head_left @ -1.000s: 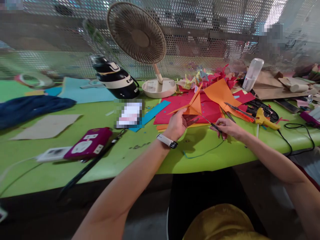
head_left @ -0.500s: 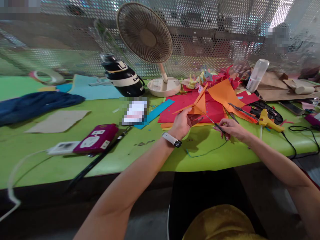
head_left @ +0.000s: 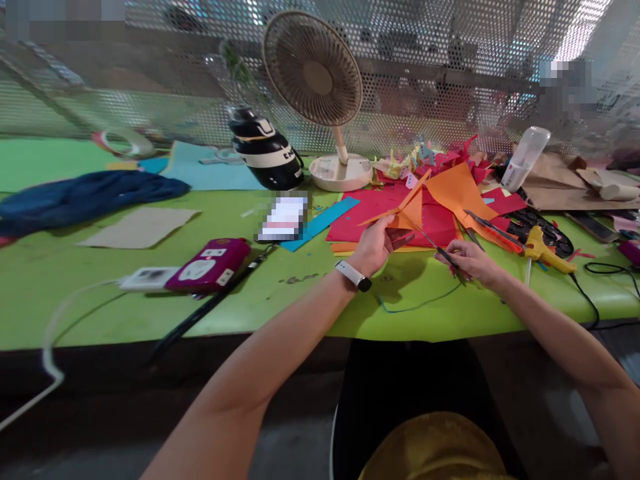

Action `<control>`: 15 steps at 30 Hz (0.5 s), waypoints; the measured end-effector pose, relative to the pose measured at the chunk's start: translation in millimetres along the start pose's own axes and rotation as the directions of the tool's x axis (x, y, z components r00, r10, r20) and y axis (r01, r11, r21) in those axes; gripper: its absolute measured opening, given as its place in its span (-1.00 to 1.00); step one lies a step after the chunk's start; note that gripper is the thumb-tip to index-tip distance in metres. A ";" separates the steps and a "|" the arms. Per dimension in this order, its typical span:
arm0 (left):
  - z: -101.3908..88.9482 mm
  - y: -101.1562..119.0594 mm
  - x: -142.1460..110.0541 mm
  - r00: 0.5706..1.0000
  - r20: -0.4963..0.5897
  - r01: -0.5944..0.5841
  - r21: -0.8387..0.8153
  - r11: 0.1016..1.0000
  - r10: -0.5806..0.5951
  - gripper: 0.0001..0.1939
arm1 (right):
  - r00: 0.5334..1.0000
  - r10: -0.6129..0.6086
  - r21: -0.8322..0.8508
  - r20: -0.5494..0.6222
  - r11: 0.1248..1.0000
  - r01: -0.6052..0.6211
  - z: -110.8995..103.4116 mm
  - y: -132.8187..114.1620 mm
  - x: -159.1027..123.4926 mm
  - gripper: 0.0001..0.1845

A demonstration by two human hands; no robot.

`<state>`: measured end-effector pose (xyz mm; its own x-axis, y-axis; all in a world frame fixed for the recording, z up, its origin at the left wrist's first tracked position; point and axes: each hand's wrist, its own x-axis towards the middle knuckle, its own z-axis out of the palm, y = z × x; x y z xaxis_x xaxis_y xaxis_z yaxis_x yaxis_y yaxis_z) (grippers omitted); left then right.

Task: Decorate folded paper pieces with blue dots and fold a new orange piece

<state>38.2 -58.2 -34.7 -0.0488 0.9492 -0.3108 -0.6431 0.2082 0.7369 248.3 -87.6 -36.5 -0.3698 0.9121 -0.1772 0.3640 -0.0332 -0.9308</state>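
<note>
My left hand [head_left: 374, 245], with a white band on the wrist, is closed around the lower part of a folded orange origami piece [head_left: 411, 212] with long pointed ends. My right hand [head_left: 467, 260] pinches a slim dark-handled tool [head_left: 444, 255]. Its thin metal shaft points up and left to the underside of the origami piece; whether the tip is inside the paper I cannot tell. Below the right hand a blue-green thread [head_left: 420, 308] curves across the green table. Behind the hands lie red paper sheets [head_left: 345, 223] and a flat orange sheet [head_left: 457, 190].
Scissors [head_left: 493, 228] and a yellow glue gun [head_left: 543, 252] lie to the right. A phone [head_left: 285, 217], a purple power bank [head_left: 213, 265] and a dark blue cloth [head_left: 90, 192] are on the left. A fan [head_left: 345, 175] and a black bottle [head_left: 270, 160] stand at the back.
The camera view has turned a little to the left, so everything appears shifted right. Both hands keep the same holds on the origami piece and the tool.
</note>
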 end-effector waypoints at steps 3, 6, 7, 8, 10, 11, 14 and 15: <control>0.5 -0.4 0.4 1.000 0.000 -0.006 -0.011 1.000 0.006 -0.86 | 1.000 0.004 0.031 -0.017 1.000 -0.004 0.2 0.3 0.4 -0.39; -0.2 -1.0 1.7 1.000 0.002 -0.014 -0.024 1.000 0.014 -0.87 | 1.000 -0.012 0.069 -0.027 0.998 0.014 0.4 2.0 2.0 -0.41; -0.5 -1.1 2.2 1.000 0.001 -0.014 -0.024 1.000 0.014 -0.87 | 0.999 -0.017 0.077 -0.031 0.997 0.019 0.5 2.9 2.7 -0.41; -0.8 -1.3 2.6 1.000 -0.001 -0.014 -0.023 1.000 0.014 -0.87 | 0.999 -0.018 0.082 -0.035 0.996 0.021 0.5 3.8 3.6 -0.42; -1.3 -1.5 3.3 1.000 0.001 -0.011 -0.021 1.000 0.011 -0.86 | 0.999 -0.013 0.092 -0.039 0.996 0.017 0.7 5.8 5.5 -0.42; -1.4 -1.6 3.5 1.000 0.004 -0.012 -0.021 1.000 0.012 -0.86 | 0.999 -0.012 0.097 -0.040 0.995 0.016 0.7 6.7 6.3 -0.42; -1.5 -2.1 4.0 1.000 0.012 -0.017 -0.027 0.999 0.017 -0.85 | 0.999 -0.019 0.114 -0.040 0.993 0.024 1.1 7.7 7.5 -0.41; -1.6 -2.2 4.2 1.000 0.014 -0.019 -0.028 0.999 0.019 -0.85 | 0.999 -0.021 0.118 -0.038 0.993 0.025 1.3 7.5 7.4 -0.41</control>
<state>38.2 -55.1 -38.6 -0.0504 0.9562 -0.2883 -0.6635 0.1837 0.7253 247.2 -81.6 -45.1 -0.3445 0.9274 -0.1455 0.2510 -0.0584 -0.9662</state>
